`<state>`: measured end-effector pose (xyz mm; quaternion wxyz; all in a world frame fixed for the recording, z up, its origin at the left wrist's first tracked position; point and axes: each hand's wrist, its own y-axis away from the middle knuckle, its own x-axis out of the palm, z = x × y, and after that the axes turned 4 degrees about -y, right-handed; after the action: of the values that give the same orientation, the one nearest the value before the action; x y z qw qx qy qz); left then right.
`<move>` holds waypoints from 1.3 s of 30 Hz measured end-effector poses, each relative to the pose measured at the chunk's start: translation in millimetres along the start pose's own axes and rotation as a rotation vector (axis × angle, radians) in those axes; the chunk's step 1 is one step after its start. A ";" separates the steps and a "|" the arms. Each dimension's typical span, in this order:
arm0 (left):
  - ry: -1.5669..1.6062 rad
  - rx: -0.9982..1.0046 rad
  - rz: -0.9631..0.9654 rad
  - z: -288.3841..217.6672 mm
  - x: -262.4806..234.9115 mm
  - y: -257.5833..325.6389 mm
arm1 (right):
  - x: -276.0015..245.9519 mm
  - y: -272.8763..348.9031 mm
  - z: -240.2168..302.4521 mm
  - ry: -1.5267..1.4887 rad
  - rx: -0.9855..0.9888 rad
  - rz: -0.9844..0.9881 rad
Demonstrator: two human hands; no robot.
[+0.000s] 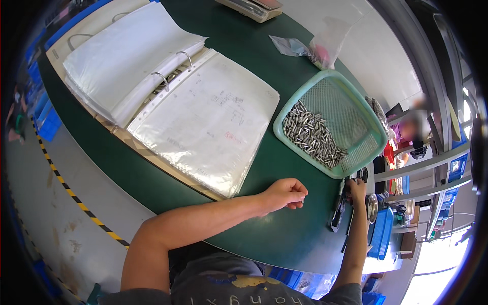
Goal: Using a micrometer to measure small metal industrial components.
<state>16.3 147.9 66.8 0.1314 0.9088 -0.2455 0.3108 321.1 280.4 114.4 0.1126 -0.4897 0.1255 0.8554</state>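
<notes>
My left hand [284, 195] is over the green table with thumb and fingers pinched together. A tiny bit of something shows at the fingertips, too small to name. Further right, my right hand [357, 189] reaches to the table's right side, fingers curled at a dark tool [362, 174] that they partly hide. Beside it lies a long black tool [337, 209], caliper-like in shape. Just beyond both hands stands a pale green mesh basket [286, 139], with a heap of small silvery metal pins [311, 133] gathered in its left part.
An open ring binder [203, 119] with plastic-sleeved sheets covers the left of the green table [213, 25]. Clear plastic bags [292, 47] and a scale [249, 9] sit at the back. On the right are a round metal dish [372, 208], a blue bin [382, 234] and shelf rails.
</notes>
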 end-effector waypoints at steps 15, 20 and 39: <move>0.008 0.035 -0.076 1.3 -0.9 3.0 | -35.7 117.0 24.7 -1.698 -0.228 0.453; 0.045 0.026 -0.141 -2.4 1.2 8.6 | 25.0 154.0 67.9 -1.599 -0.017 0.758; -0.257 0.079 -0.109 0.9 17.8 21.9 | 68.3 169.6 52.2 -1.843 0.357 0.865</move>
<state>17.4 122.5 79.2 0.0798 0.9575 -0.1981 0.1937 191.5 142.1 98.5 -0.0813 0.4666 0.2808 0.8347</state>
